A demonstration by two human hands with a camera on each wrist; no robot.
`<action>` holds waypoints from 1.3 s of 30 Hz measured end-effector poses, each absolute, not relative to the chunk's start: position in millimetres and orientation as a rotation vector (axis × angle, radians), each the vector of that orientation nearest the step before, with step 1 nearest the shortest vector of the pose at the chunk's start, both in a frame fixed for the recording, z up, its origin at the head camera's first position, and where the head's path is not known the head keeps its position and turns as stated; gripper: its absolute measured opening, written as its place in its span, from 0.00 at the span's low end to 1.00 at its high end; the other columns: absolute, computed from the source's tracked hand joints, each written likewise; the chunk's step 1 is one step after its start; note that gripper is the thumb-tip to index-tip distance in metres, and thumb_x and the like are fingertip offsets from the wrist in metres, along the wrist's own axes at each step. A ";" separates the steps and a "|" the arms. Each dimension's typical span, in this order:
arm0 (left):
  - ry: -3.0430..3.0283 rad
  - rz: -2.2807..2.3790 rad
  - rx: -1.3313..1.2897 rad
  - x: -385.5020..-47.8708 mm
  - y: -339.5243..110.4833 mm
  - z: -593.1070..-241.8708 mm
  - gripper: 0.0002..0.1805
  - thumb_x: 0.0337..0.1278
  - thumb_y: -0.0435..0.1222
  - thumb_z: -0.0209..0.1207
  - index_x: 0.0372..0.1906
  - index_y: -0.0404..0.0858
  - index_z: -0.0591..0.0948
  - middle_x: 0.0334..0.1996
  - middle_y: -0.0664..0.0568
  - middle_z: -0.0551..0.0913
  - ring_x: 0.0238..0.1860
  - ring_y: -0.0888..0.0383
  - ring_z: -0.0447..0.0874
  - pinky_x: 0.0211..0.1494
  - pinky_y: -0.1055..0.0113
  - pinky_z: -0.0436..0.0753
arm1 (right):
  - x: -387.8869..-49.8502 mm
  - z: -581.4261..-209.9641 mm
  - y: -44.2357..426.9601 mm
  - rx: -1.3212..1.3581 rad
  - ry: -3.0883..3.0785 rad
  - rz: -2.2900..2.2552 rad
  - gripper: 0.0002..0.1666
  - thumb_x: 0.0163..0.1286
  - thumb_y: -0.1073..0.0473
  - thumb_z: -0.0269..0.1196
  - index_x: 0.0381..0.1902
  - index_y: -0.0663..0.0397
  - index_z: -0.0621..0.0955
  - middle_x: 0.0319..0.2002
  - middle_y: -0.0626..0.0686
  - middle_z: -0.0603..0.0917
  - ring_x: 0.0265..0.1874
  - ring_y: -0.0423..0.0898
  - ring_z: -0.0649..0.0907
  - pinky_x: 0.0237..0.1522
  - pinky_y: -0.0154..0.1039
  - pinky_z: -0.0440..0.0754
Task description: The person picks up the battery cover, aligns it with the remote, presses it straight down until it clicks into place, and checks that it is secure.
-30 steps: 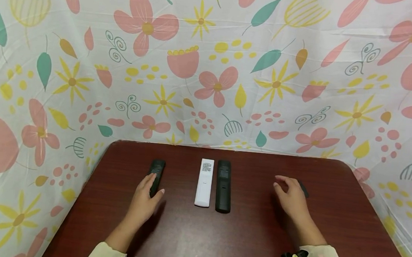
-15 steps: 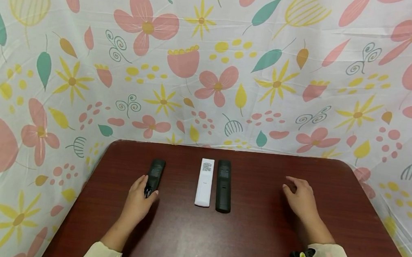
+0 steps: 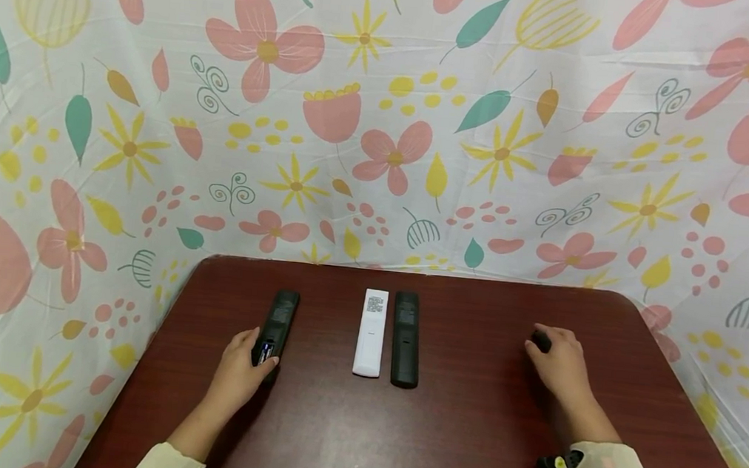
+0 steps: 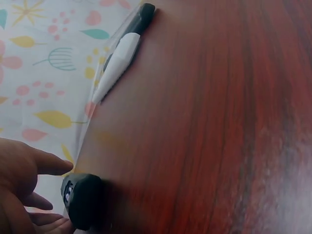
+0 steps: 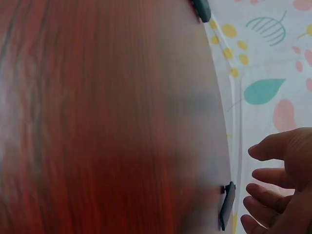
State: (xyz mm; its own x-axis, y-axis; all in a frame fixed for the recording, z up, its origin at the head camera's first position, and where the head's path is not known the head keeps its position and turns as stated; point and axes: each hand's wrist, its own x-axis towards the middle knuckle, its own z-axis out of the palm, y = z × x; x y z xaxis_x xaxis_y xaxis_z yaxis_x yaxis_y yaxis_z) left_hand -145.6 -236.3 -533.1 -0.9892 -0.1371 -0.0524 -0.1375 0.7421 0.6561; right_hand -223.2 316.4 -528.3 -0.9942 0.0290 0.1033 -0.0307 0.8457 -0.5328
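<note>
A black remote control [image 3: 283, 309] lies back up at the left of the table, its battery compartment uncovered and batteries [image 3: 266, 352] showing. My left hand [image 3: 231, 374] is around its lower end, thumb on one side and fingers on the other. In the left wrist view the loosely bent fingers [image 4: 51, 163] are close beside the remote's end [image 4: 87, 202]; whether they touch it is hard to tell. At the right, my right hand [image 3: 562, 363] hovers by a small dark piece like a battery cover [image 3: 541, 341]. The right wrist view shows relaxed fingers [image 5: 268, 146] apart from that cover [image 5: 227, 207].
Mid-table, a white remote control [image 3: 371, 334] and another black remote control [image 3: 407, 341] lie side by side, backs up. The dark red wooden table [image 3: 357, 433] ends at a flowered cloth [image 3: 398, 117] behind and on both sides.
My left hand has slid back toward me along the remote, uncovering its battery compartment to view. My right hand has shifted right, and the small dark piece now shows between thumb and fingers.
</note>
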 end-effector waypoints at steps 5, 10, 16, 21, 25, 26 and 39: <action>2.924 1.053 -0.247 -144.5 -239.6 -534.3 0.41 0.65 0.41 0.64 0.75 0.25 0.61 0.69 0.27 0.66 0.68 0.31 0.68 0.66 0.38 0.74 | -223.5 -528.8 323.6 -0.056 -2.931 0.820 0.31 0.74 0.57 0.59 0.68 0.71 0.71 0.63 0.80 0.65 0.59 0.79 0.66 0.56 0.72 0.67; 2.939 1.017 -0.245 -144.6 -241.7 -533.7 0.40 0.63 0.41 0.65 0.72 0.23 0.65 0.63 0.27 0.71 0.62 0.32 0.75 0.62 0.40 0.77 | -223.7 -530.5 328.1 -0.097 -2.967 0.798 0.32 0.74 0.55 0.59 0.67 0.73 0.70 0.62 0.81 0.66 0.58 0.78 0.66 0.56 0.71 0.68; 2.946 0.971 -0.241 -146.5 -242.8 -528.4 0.37 0.62 0.41 0.66 0.68 0.22 0.70 0.56 0.30 0.78 0.54 0.37 0.81 0.56 0.43 0.80 | -225.6 -531.9 333.9 -0.134 -3.024 0.807 0.34 0.76 0.53 0.56 0.68 0.74 0.68 0.62 0.82 0.64 0.58 0.79 0.66 0.55 0.71 0.68; 2.905 0.922 -0.228 -148.6 -244.9 -523.0 0.36 0.61 0.42 0.67 0.66 0.21 0.72 0.53 0.31 0.80 0.50 0.39 0.82 0.52 0.44 0.81 | -228.1 -532.5 339.8 -0.203 -3.079 0.819 0.35 0.78 0.51 0.52 0.70 0.74 0.66 0.63 0.83 0.61 0.59 0.81 0.64 0.57 0.73 0.67; 2.871 0.917 -0.233 -150.6 -247.4 -523.1 0.35 0.61 0.43 0.67 0.65 0.22 0.73 0.53 0.31 0.80 0.50 0.40 0.82 0.52 0.45 0.81 | -230.0 -533.5 343.3 -0.236 -3.111 0.815 0.36 0.78 0.50 0.52 0.70 0.74 0.65 0.64 0.84 0.60 0.59 0.82 0.63 0.57 0.73 0.66; 2.863 0.916 -0.238 -150.9 -248.0 -522.9 0.35 0.62 0.44 0.67 0.65 0.22 0.73 0.54 0.30 0.80 0.51 0.39 0.82 0.52 0.45 0.82 | -230.5 -533.7 343.7 -0.235 -3.114 0.811 0.35 0.78 0.50 0.52 0.70 0.74 0.65 0.63 0.84 0.60 0.59 0.82 0.63 0.57 0.73 0.66; 2.768 0.944 -0.283 -157.9 -254.0 -521.4 0.35 0.60 0.48 0.68 0.62 0.26 0.76 0.51 0.36 0.84 0.48 0.43 0.84 0.48 0.48 0.82 | -231.1 -532.9 342.0 -0.247 -3.114 0.772 0.34 0.78 0.49 0.52 0.68 0.74 0.67 0.62 0.83 0.62 0.56 0.80 0.65 0.55 0.71 0.69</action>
State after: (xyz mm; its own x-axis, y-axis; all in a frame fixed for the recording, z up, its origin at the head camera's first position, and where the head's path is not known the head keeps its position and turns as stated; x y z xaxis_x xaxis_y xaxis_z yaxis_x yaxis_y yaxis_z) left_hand -157.9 -254.0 -521.4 -0.9610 -0.1150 -0.2514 -0.2446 0.7775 0.5794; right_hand -231.1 342.0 -532.9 -0.9853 0.1297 -0.1108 0.1664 0.8733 -0.4579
